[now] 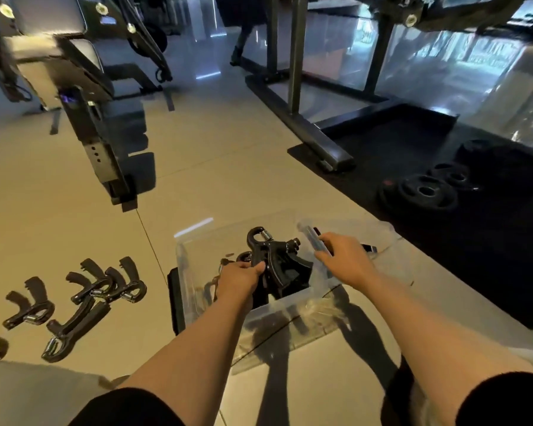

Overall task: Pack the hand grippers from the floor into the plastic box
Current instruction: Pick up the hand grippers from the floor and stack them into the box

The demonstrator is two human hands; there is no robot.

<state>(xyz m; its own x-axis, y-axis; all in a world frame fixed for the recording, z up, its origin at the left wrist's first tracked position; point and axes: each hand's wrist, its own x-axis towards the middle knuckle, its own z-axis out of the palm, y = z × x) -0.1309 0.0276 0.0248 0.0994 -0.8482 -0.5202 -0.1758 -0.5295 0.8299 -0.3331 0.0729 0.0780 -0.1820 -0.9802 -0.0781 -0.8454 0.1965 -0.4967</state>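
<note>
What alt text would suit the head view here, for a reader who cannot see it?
A person's left hand grips a black spring hand gripper over a clear plastic box on a pale tiled floor, while the right hand holds the box's far edge. More black hand grippers lie on the floor to the left; black weight plates sit on a dark mat at right.

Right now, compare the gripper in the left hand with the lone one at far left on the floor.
The held gripper is gripped by the left hand over the plastic box, spring uppermost; the lone floor gripper lies flat, untouched, on the tile. Both are black with metal springs.
</note>
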